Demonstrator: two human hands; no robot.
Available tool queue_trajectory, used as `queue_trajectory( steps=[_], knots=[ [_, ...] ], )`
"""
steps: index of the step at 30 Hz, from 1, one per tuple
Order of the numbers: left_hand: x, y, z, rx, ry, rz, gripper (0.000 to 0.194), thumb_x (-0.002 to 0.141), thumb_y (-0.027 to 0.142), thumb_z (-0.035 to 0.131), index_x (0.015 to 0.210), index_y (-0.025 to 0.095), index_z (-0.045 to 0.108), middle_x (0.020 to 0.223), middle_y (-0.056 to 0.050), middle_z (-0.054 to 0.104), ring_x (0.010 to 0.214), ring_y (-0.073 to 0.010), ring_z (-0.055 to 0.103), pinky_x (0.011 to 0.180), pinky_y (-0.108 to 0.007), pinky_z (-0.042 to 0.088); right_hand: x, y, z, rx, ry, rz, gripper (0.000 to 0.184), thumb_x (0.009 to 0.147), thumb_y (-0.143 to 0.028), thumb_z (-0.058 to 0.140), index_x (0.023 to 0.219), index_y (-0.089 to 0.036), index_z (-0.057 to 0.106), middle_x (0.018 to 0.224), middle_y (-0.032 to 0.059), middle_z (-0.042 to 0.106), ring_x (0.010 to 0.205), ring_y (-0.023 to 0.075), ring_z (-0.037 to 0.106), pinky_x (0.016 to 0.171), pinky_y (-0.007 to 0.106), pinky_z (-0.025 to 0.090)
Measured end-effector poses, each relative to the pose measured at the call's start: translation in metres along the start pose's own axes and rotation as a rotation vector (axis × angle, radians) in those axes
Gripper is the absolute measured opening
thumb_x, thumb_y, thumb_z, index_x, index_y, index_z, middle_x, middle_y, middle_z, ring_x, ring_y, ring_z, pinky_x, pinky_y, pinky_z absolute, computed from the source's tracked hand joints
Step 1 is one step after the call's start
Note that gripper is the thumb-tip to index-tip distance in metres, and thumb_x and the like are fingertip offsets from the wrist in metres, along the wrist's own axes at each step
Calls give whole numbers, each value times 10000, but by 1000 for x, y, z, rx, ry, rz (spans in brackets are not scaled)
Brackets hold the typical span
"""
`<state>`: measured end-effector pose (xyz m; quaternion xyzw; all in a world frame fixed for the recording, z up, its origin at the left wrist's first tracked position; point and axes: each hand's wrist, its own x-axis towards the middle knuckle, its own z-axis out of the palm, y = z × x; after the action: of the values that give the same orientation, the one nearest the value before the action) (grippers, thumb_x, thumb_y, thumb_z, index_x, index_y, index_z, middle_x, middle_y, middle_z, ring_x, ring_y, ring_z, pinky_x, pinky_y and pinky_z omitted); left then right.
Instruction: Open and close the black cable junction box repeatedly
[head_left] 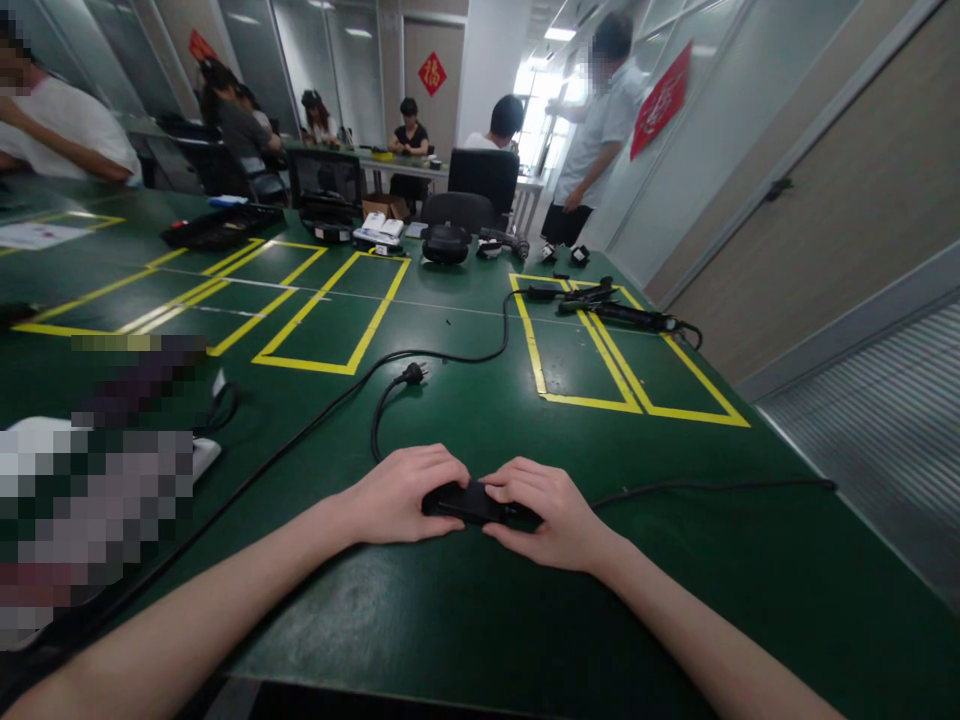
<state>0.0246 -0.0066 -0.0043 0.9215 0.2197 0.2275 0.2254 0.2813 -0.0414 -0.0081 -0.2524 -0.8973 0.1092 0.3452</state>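
Observation:
A black power adapter (471, 503) lies flat on the green table in front of me. My left hand (412, 495) grips its left end, fingers over the top and thumb along the near side. My right hand (546, 512) is closed around the right end, where a thin black cord (675, 489) comes out and runs to the table's right edge. Beyond my left hand a short cable curves away from me to a black mains plug (412, 374), prongs pointing right. The adapter's ends are partly hidden by my fingers.
A long black cable (300, 430) crosses the table from lower left toward a black tripod-like item (619, 312). Yellow tape rectangles (345, 366) mark the green tabletop (480, 620). A headset-like black device (446, 243) stands farther back. Several people sit beyond; one person (596, 130) stands.

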Motion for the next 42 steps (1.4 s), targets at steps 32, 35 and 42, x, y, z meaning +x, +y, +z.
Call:
queue_trajectory(
  steps=[32,35,42],
  knots=[
    [1,1,-2,23,-14,25,273,916,338,730,1125,188,637,1024,-64,735,905,-205,673,809,-303,512,-3,1,-10,-71,-171,12,210,866,-272,729,931,-227,534,989,78,732,826,194,675,689,301,510],
    [1,1,-2,47,-19,44,264,930,353,705,1121,184,639,999,-63,730,897,-206,671,801,-305,510,-4,1,-7,-83,-163,9,175,872,-242,699,923,-229,532,970,72,726,817,189,668,687,295,503],
    [5,4,6,138,-34,82,272,901,305,646,1135,169,624,1036,-80,716,932,-221,656,834,-333,518,-2,-5,-1,-71,-143,26,110,929,-241,649,963,-226,545,1027,96,727,852,208,661,725,317,512]
  ],
)
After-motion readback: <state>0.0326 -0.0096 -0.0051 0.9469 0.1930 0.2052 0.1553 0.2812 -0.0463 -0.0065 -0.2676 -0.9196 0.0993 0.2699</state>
